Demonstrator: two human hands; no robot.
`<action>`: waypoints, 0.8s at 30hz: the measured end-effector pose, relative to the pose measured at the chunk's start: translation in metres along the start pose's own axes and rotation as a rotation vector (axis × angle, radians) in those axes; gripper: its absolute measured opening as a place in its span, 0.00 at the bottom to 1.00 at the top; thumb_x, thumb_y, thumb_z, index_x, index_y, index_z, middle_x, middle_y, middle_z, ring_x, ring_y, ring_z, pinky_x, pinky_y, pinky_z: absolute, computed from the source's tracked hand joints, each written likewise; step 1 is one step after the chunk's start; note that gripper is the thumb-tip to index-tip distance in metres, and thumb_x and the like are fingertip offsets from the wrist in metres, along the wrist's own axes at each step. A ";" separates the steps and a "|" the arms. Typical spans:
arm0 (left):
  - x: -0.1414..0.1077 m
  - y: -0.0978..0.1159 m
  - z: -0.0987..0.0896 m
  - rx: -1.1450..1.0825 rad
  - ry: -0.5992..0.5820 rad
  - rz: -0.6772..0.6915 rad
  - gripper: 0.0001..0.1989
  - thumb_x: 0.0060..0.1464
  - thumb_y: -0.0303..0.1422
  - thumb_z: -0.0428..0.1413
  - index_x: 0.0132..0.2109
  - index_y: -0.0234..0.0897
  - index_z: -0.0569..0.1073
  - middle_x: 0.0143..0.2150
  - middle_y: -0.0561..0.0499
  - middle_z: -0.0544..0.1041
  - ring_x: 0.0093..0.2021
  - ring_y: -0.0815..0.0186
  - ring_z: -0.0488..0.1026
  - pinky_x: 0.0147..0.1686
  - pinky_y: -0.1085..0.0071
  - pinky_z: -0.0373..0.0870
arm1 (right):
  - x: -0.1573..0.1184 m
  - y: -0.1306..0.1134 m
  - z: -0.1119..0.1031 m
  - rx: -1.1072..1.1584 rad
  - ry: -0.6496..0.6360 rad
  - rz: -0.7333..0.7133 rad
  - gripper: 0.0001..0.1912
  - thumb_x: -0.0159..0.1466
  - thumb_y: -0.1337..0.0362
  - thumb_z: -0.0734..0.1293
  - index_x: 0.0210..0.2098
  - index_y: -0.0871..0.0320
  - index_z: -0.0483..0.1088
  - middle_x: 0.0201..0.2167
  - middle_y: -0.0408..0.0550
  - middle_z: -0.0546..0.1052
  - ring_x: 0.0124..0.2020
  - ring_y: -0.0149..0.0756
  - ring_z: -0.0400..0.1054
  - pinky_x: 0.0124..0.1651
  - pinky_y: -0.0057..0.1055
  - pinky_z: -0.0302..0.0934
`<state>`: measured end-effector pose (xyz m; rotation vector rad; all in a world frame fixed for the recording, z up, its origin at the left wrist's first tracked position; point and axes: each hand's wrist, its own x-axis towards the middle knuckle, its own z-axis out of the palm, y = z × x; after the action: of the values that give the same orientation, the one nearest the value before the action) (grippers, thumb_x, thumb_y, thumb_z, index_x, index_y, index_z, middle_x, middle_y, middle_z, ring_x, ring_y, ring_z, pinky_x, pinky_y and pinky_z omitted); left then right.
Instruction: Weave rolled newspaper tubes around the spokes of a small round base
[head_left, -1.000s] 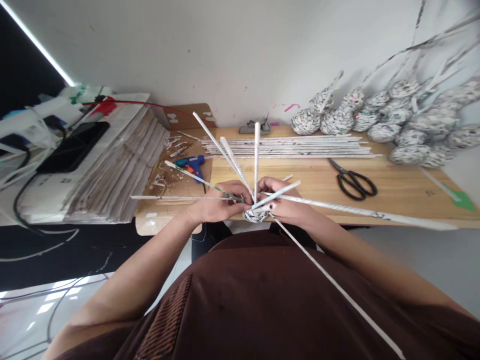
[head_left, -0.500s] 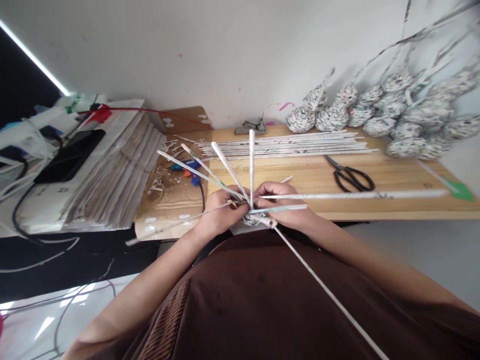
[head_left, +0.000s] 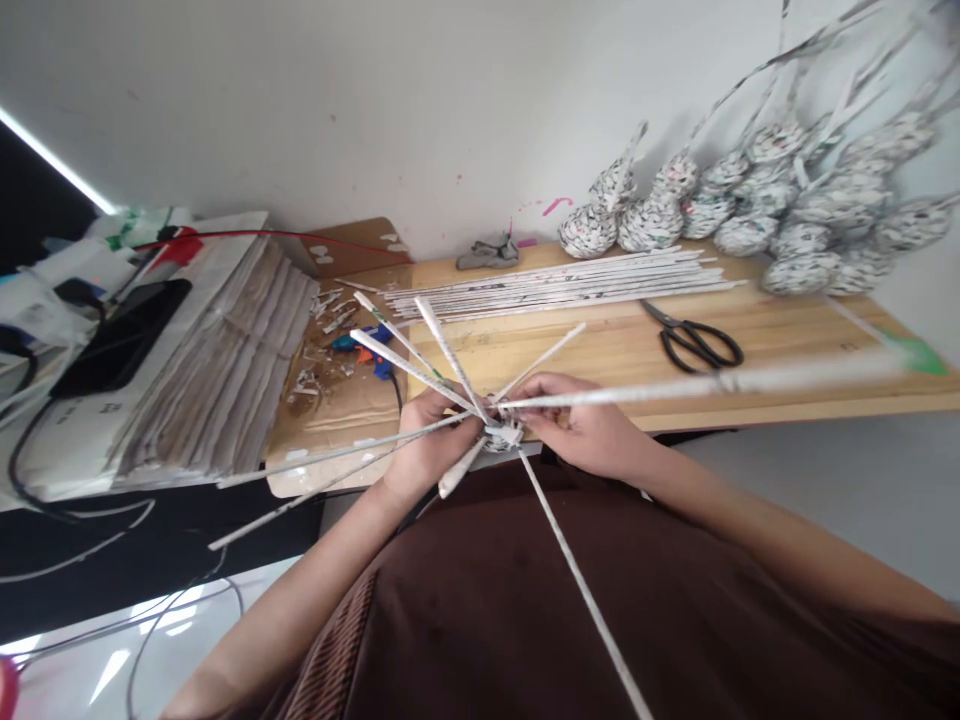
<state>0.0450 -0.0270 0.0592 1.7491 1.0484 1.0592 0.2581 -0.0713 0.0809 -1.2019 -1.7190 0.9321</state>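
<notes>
Between my two hands, at the table's front edge, is a small woven paper piece [head_left: 501, 437] with several rolled paper sticks fanning out from it. My left hand [head_left: 435, 437] is closed on its left side, with sticks passing over and under the fingers. On the right, my right hand [head_left: 574, 424] pinches a long paper stick [head_left: 660, 388] near the weave; its far end is blurred and points right. Another long stick [head_left: 581, 578] slants down over the brown clothing. The fingertips partly cover the weave.
Black-handled scissors [head_left: 701, 345] lie right on the wooden table [head_left: 795, 330]. Behind are a row of paper sticks [head_left: 562, 285] and several woven paper gourds [head_left: 652, 222]. A blue glue gun [head_left: 379, 350], paper scraps, a paper stack [head_left: 225, 360] and a phone [head_left: 124, 335] are left.
The woven piece has turned between my hands, and its sticks point in different directions. The upright stick is no longer upright. The view has shifted slightly.
</notes>
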 end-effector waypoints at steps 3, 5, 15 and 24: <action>-0.002 0.002 0.002 -0.030 0.018 -0.007 0.02 0.49 0.29 0.65 0.33 0.38 0.81 0.32 0.49 0.81 0.33 0.64 0.78 0.35 0.69 0.75 | -0.006 -0.003 0.002 -0.202 -0.023 -0.165 0.12 0.61 0.68 0.71 0.45 0.56 0.75 0.41 0.51 0.79 0.43 0.41 0.73 0.47 0.39 0.69; -0.003 0.005 0.004 -0.047 0.026 -0.029 0.03 0.48 0.28 0.65 0.33 0.37 0.81 0.32 0.50 0.81 0.33 0.64 0.78 0.36 0.70 0.75 | -0.006 -0.002 0.006 -0.200 0.015 -0.246 0.09 0.63 0.66 0.70 0.43 0.56 0.75 0.40 0.51 0.79 0.43 0.41 0.73 0.48 0.38 0.69; -0.008 0.013 0.003 -0.029 0.033 0.003 0.03 0.51 0.30 0.65 0.33 0.36 0.79 0.31 0.49 0.79 0.33 0.64 0.77 0.34 0.70 0.75 | -0.005 0.006 0.026 0.060 0.178 -0.089 0.08 0.62 0.62 0.73 0.40 0.56 0.76 0.33 0.46 0.80 0.28 0.31 0.71 0.30 0.27 0.65; -0.007 0.011 0.007 -0.077 0.067 0.136 0.03 0.52 0.28 0.67 0.33 0.39 0.80 0.35 0.50 0.80 0.36 0.66 0.78 0.41 0.70 0.76 | -0.002 0.000 0.018 -0.037 0.175 -0.147 0.06 0.65 0.70 0.65 0.35 0.58 0.75 0.31 0.46 0.79 0.31 0.31 0.72 0.34 0.28 0.65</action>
<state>0.0519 -0.0383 0.0652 1.7530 0.9269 1.2344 0.2420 -0.0752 0.0735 -1.1297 -1.6650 0.6890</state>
